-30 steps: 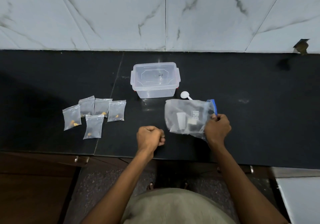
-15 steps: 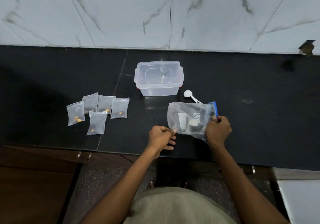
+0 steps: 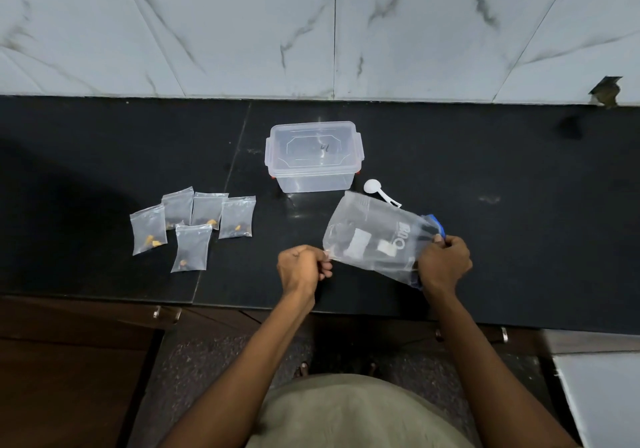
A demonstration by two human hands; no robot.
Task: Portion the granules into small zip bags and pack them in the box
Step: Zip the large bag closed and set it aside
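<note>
A large clear zip bag (image 3: 375, 236) with a blue zipper strip lies on the black counter (image 3: 519, 240), stretched between my hands. My left hand (image 3: 302, 267) pinches its bottom left corner. My right hand (image 3: 445, 262) grips its blue zipper end. Several small clear zip bags (image 3: 192, 226) with a few orange granules in them lie in a cluster to the left. A clear plastic box (image 3: 313, 155) with its lid on stands behind the large bag. A white scoop (image 3: 379, 191) lies just to the right of the box.
A marble-tiled wall (image 3: 311, 32) rises behind the counter. The counter's front edge runs just below my hands, with brown cabinet fronts (image 3: 69, 361) and floor beneath. A white surface (image 3: 602, 395) sits at the lower right.
My left hand moved right from a fist on the counter and took hold of the large bag's corner. The bag is now pulled out flatter and wider between both hands.
</note>
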